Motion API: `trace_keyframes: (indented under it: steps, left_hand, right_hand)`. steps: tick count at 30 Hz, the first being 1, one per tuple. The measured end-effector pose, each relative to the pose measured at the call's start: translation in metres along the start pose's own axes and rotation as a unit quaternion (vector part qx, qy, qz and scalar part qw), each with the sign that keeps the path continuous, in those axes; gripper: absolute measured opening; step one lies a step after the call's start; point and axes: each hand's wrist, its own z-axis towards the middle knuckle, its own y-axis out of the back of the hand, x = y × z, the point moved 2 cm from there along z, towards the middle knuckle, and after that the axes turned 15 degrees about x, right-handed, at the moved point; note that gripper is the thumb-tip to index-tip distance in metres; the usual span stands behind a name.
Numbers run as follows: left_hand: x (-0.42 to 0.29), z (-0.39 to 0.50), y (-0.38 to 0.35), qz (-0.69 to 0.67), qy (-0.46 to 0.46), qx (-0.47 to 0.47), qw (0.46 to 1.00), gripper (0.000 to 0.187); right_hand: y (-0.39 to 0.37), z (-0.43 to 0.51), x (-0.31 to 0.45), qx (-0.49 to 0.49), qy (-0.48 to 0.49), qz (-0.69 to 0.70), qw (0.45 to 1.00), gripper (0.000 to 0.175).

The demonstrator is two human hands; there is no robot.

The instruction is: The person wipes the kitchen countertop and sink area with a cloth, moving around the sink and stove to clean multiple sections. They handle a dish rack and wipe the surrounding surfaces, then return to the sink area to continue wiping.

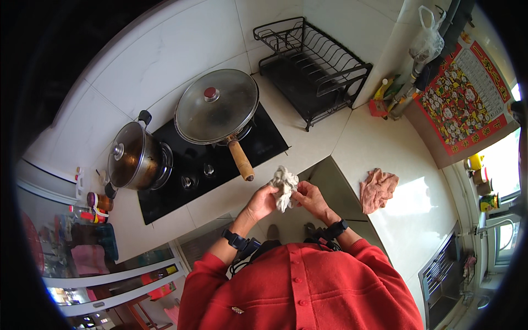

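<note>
A crumpled white cloth (284,187) is bunched between my two hands, in front of the counter corner. My left hand (263,201) grips it from the left side. On the other side, the fingertips of my right hand (314,199) pinch its edge. Just beyond the cloth, the wooden handle (240,160) of a lidded wok (218,109) points towards me. The wok sits on a black glass gas hob (198,173). To the right, a crumpled pinkish-brown cloth (378,189) lies on the pale countertop (350,144).
A lidded steel pot (134,156) occupies the left burner. Behind the hob's right end stands a black wire dish rack (317,72). The sink (443,280) is at far right. Jars (100,202) stand at the left; a plastic bag (427,43) hangs near a red calendar (466,99).
</note>
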Motion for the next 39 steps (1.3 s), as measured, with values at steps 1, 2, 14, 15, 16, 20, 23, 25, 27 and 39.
trace_keyframes:
  steps: [1, 2, 14, 15, 16, 20, 23, 25, 27, 39]
  left_hand:
    - [0.001, -0.001, 0.003, 0.055, -0.015, -0.019, 0.998, 0.039]
    - [0.001, -0.006, 0.008, 0.042, 0.001, -0.057, 0.997, 0.037]
    - [0.015, -0.018, -0.038, 0.295, 0.03, -0.165, 0.941, 0.046]
    - [0.018, -0.009, -0.045, 0.344, 0.047, -0.171, 0.922, 0.05]
    - [0.021, 0.001, -0.051, 0.391, 0.05, -0.161, 0.905, 0.054]
    - [0.027, 0.028, -0.064, 0.583, 0.034, -0.12, 0.803, 0.067]
    - [0.023, 0.038, -0.063, 0.616, -0.001, -0.146, 0.774, 0.054]
    - [0.016, 0.041, -0.06, 0.487, -0.034, -0.146, 0.861, 0.039]
    - [0.009, 0.036, -0.06, 0.389, -0.055, -0.11, 0.913, 0.017]
    - [-0.015, 0.038, -0.085, 0.134, -0.123, -0.062, 0.981, 0.015]
  right_hand:
    - [0.006, -0.002, -0.001, -0.005, 0.013, 0.006, 1.0, 0.015]
    - [0.011, -0.003, -0.002, -0.012, 0.04, 0.011, 0.999, 0.014]
    - [0.064, -0.018, 0.028, -0.05, 0.049, 0.169, 0.983, 0.025]
    - [0.063, -0.018, 0.034, -0.04, 0.047, 0.165, 0.984, 0.027]
    - [0.062, -0.019, 0.04, -0.028, 0.059, 0.169, 0.983, 0.03]
    - [0.059, -0.017, 0.064, -0.006, 0.076, 0.149, 0.986, 0.032]
    - [0.067, -0.017, 0.08, 0.012, 0.081, 0.133, 0.988, 0.031]
    - [0.08, -0.016, 0.089, 0.001, 0.076, 0.125, 0.989, 0.027]
    - [0.094, -0.016, 0.093, -0.02, 0.085, 0.119, 0.989, 0.029]
    - [0.109, -0.016, 0.045, -0.144, 0.125, -0.158, 0.969, 0.044]
